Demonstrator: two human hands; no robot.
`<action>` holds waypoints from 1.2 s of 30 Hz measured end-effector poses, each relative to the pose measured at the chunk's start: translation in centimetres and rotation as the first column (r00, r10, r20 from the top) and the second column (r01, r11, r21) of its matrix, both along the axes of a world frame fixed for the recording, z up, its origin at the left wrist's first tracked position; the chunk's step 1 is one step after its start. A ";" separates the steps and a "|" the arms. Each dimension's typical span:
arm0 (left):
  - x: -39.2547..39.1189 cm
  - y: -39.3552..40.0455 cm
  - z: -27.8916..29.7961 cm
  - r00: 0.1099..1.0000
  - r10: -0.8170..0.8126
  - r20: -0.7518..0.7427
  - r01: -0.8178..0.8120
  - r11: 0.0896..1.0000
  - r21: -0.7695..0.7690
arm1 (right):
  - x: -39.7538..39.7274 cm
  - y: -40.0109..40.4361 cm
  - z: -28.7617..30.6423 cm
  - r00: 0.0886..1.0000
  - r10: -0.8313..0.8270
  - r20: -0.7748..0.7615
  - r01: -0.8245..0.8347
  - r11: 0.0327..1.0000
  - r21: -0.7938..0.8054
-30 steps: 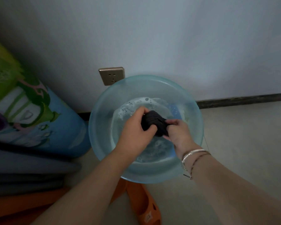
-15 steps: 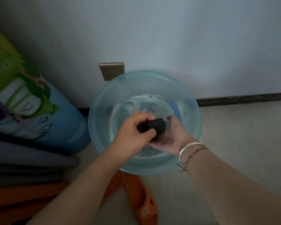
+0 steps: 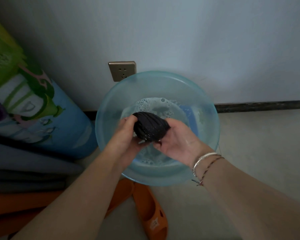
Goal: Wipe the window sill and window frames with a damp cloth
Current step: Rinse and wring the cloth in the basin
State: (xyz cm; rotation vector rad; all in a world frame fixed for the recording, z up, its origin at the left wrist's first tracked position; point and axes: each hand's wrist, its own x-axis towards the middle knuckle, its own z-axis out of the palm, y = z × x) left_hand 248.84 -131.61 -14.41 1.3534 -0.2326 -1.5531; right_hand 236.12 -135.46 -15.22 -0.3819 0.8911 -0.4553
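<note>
A dark wet cloth (image 3: 150,127), bunched into a ball, hangs over a pale blue plastic basin (image 3: 210,118) holding soapy water. My left hand (image 3: 123,137) grips the cloth's left side with its fingers curled around it. My right hand (image 3: 177,139) lies palm up under the cloth's right side and cups it. Bracelets circle my right wrist. No window sill or window frame is in view.
The basin stands on the floor against a white wall with a socket (image 3: 122,71) just behind it. A rolled colourful mat (image 3: 33,108) and stacked grey and orange pads lie to the left. Orange slippers (image 3: 151,210) sit below the basin. Bare floor spreads right.
The cloth went from a tight twisted wad to a looser, larger ball. My right hand turned palm up beneath it, and both hands rose slightly over the basin.
</note>
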 end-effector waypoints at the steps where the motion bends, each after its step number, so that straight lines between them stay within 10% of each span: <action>1: -0.1 0.0 0.0 0.998 -0.019 -0.057 0.019 1.000 0.001 | -0.1 -0.1 0.0 0.999 0.036 -0.011 -0.036 0.999 -0.013; 17: -1.6 -3.5 0.6 0.938 -0.210 0.274 0.233 0.971 -0.055 | -0.7 -3.2 0.0 0.819 0.545 -0.181 -0.568 0.814 -0.117; 21: -1.9 -3.8 -0.2 0.964 -0.199 0.175 0.189 0.979 0.075 | 0.4 -3.8 -0.9 0.497 0.600 -0.627 -0.817 0.567 -0.106; 25: -2.4 -3.9 -1.1 0.996 -0.089 0.027 0.082 0.979 0.187 | 1.2 -2.8 -1.4 0.131 0.249 -0.960 -0.960 0.272 -0.061; 31: -2.1 -4.4 -1.8 0.985 -0.074 0.158 0.045 0.983 0.179 | 1.7 -2.1 -2.4 0.267 0.206 -0.941 -0.825 0.554 -0.113; 36: 1.0 -2.7 -1.6 0.821 -0.351 0.450 0.445 0.887 -0.121 | 0.5 -3.5 -1.3 0.560 0.555 -0.615 -0.658 0.749 0.077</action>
